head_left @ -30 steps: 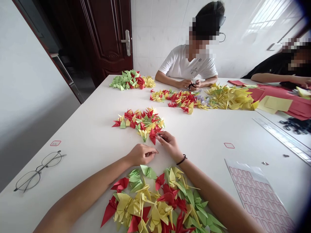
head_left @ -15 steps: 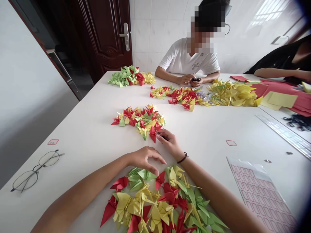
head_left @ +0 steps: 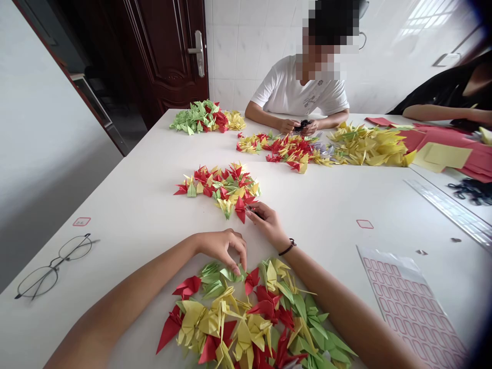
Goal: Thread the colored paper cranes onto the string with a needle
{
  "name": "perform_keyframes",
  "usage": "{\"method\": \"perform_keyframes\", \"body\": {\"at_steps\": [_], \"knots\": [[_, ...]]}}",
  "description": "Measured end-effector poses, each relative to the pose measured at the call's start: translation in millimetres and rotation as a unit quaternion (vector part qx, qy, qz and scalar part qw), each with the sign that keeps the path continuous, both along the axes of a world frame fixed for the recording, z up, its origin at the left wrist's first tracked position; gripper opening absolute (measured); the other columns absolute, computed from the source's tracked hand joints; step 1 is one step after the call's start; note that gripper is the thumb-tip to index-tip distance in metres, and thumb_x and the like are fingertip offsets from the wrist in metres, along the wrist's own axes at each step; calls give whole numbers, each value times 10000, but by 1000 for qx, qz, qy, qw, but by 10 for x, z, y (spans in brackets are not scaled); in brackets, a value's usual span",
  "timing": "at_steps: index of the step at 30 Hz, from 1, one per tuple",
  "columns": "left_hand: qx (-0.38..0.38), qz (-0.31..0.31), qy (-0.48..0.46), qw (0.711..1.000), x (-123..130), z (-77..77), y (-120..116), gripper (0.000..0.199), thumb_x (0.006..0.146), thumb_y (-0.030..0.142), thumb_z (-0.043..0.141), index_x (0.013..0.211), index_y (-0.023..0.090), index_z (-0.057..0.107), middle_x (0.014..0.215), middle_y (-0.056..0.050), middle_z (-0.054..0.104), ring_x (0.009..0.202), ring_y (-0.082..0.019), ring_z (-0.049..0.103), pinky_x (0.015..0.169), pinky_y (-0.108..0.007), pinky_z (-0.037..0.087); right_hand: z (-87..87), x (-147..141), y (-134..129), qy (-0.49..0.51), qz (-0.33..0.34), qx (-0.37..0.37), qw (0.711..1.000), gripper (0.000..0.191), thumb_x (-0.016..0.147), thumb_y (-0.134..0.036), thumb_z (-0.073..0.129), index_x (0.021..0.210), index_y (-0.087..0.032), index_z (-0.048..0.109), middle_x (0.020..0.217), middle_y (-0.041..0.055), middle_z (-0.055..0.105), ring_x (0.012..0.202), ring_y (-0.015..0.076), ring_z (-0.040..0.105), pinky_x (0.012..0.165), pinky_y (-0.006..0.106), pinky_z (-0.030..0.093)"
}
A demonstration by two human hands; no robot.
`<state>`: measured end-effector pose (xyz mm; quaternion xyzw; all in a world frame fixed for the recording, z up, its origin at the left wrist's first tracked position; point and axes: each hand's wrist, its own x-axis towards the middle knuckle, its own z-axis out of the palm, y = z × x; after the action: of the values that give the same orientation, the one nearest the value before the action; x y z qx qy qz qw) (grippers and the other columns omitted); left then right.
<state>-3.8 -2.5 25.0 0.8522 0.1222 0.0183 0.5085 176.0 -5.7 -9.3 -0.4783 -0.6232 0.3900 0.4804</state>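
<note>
My left hand is bent over the near edge of a pile of folded paper cranes. Its thumb and forefinger are a little apart, their tips at a green paper crane. Whether they touch it I cannot tell. Beyond it, my right hand is pinched closed beside a red paper crane. A thin, shiny bit shows at those fingertips and something dark under the fingers; what they are is mostly hidden. The red crane sits at the near end of a cluster of red, yellow and green cranes.
Eyeglasses lie at left, a label sheet and clear ruler at right. Across the table a person in white handles something black behind more crane piles. Another person's dark sleeve shows far right.
My left hand has moved left, and its thumb and forefinger have drawn closer together over the green crane. My right hand stays pinched by the red crane. The view has shifted slightly.
</note>
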Motion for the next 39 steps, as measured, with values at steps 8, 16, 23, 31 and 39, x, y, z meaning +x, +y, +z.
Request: {"method": "perform_keyframes", "body": {"at_steps": [8,16,23,31,39], "knots": [[-185,139,-18,973,-22,-32,-23,188,641,332,677,735,169,671,741,-29,618,707,-140,547,659,-248,420,-7,-2,2,-3,-3,12,1000,287,755,-432,556,867,-168,572,729,22,575,626,124,480,565,251,374],[-400,320,-176,841,-7,-137,70,192,575,238,734,639,127,592,638,16,564,591,-70,500,616,-215,386,-21,-2,4,-6,1,0,1000,292,750,-437,557,856,-165,570,695,11,564,609,119,476,561,248,368],[-471,347,-222,780,-10,-165,84,277,523,206,767,728,130,598,664,-6,603,574,-85,535,610,-233,418,-7,-5,-6,-5,12,-11,1000,314,739,-456,564,886,-178,566,705,18,569,628,134,487,566,256,374],[-385,437,-274,765,89,-196,53,276,520,140,725,741,145,560,698,19,593,584,-71,533,591,-215,432,136,-15,-129,3,-74,67,995,303,742,-496,536,682,-206,474,526,-41,339,482,98,291,466,246,250],[-215,484,-263,806,132,-225,6,291,555,181,694,807,146,553,759,3,590,597,-71,510,546,-201,438,93,-45,-77,-42,32,44,998,350,693,-439,608,578,-190,391,544,-45,334,507,83,289,474,235,249]]}}
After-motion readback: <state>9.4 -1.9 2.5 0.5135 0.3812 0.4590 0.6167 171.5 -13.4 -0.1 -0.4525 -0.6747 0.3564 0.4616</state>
